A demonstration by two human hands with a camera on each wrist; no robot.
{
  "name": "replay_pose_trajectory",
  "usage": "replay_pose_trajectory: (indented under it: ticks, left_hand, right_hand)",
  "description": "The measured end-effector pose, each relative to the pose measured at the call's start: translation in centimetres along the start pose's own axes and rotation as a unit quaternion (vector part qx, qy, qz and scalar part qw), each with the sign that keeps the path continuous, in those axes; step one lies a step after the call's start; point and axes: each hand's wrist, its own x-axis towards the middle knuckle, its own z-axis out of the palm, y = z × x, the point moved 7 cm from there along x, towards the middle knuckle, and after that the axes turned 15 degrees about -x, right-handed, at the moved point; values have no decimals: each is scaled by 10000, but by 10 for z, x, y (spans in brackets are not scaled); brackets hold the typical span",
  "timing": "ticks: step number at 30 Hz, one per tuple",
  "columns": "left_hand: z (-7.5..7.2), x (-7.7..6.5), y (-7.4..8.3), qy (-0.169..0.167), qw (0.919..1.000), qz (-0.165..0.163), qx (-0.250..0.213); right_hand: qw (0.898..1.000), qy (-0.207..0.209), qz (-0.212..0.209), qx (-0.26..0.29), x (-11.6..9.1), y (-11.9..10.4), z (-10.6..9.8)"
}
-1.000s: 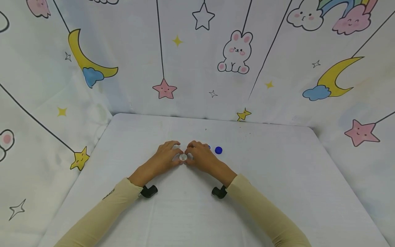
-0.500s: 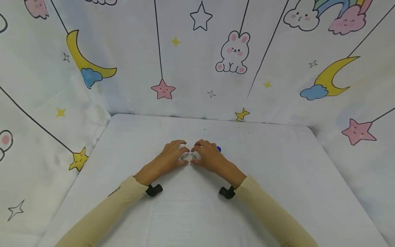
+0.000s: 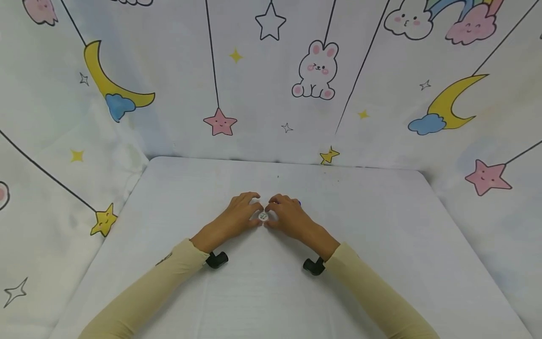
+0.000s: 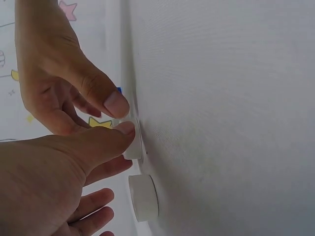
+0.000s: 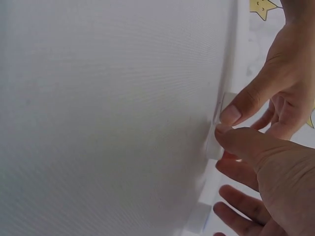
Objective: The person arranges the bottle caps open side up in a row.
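Note:
In the head view a small round disc (image 3: 263, 216), pale with dark marks on its face, sits between the fingertips of both hands, low over the white table. My left hand (image 3: 237, 215) pinches it from the left with thumb and index finger. From the other side my right hand (image 3: 291, 216) pinches it too, the two thumbs nearly meeting. The left wrist view shows the disc's white rim (image 4: 134, 142) under the left thumb. Another white disc (image 4: 143, 197) stands beside the left hand there. The remaining fingers of both hands are spread, bent and partly hidden.
A blue disc (image 3: 299, 203) peeks out behind the right hand. In the right wrist view a white piece with a bluish edge (image 5: 198, 219) lies below that hand. The white tabletop (image 3: 271, 292) reaches a curtain (image 3: 178, 127) printed with stars and moons.
Both hands have shifted slightly right. Half a second ago they were a little apart with a pale disc showing by each; now their fingertips meet around one. The blue disc is more covered.

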Motion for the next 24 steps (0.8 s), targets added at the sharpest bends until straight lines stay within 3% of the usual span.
replay_pose_trajectory:
  ticks: [12, 24]
  left_hand:
    - [3, 3, -1, -48, 9999, -141, -24]
    - [2, 1, 1, 6, 10000, -44, -72]
  right_hand:
    - [9998, 161, 55, -80, 0, -1, 2]
    - [9998, 175, -1, -3, 1, -4, 1]
